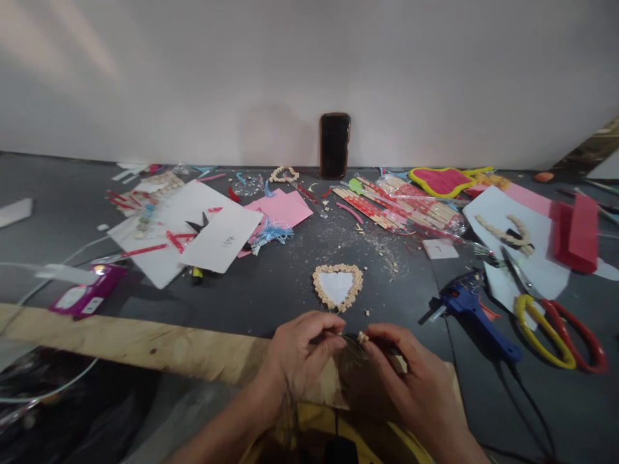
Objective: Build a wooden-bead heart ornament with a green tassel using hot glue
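Observation:
A small pale, knobbly piece (362, 337) is pinched between the thumb and forefinger of my right hand (411, 374). My left hand (304, 351) is closed in a pinch just to its left, on what looks like thin dark strands (349, 339) that run between the two hands. Just beyond my fingers lies a heart (317, 278) with a beaded, light wooden-looking border and a white centre. Its lower tip is close to my left fingertips.
On the right lie a blue glue gun (476, 316) and scissors (551, 332) with yellow and red handles. White sheets (225, 235), a purple box (87, 293) and pink paper (283, 209) are on the left. A phone (334, 145) leans against the wall.

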Demonstrator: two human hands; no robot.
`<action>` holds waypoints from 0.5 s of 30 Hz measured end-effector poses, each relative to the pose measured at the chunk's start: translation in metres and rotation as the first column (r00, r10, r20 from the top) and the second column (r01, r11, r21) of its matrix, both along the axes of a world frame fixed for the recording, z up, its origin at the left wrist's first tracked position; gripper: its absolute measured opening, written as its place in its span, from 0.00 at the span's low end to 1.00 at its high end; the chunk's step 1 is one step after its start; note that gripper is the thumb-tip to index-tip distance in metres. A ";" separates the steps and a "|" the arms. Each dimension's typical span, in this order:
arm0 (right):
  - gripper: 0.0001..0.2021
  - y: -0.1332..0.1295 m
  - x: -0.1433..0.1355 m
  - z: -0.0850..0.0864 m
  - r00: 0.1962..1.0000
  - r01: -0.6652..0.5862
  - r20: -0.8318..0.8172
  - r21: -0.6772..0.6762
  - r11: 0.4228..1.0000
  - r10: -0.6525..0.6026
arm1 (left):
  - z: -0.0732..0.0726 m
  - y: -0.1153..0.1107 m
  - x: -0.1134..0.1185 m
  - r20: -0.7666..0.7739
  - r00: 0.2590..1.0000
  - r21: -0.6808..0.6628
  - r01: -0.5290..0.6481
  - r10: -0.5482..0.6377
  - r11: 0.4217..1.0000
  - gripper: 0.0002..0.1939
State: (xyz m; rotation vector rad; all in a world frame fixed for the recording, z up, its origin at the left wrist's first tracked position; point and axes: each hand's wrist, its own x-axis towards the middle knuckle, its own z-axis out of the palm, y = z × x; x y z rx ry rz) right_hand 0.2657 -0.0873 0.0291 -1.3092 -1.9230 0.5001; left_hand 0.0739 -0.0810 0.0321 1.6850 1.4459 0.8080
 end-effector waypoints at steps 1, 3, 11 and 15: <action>0.05 0.001 -0.003 0.000 1.000 -0.017 0.008 0.009 1.000 0.017 | 0.000 0.000 0.002 0.007 1.000 -0.007 0.022 -0.022 1.000 0.07; 0.06 0.002 -0.007 0.001 0.999 -0.041 0.028 0.008 0.999 0.040 | -0.002 -0.001 0.004 0.014 0.999 -0.019 0.049 -0.049 0.999 0.07; 0.05 0.003 -0.017 0.006 0.994 -0.069 -0.101 -0.155 0.986 0.053 | -0.004 0.000 -0.003 0.124 0.987 -0.058 0.114 -0.106 0.992 0.11; 0.04 0.004 -0.019 0.004 0.990 -0.101 -0.117 -0.161 0.982 0.082 | -0.006 -0.001 -0.005 0.137 0.986 -0.071 0.107 -0.097 0.992 0.11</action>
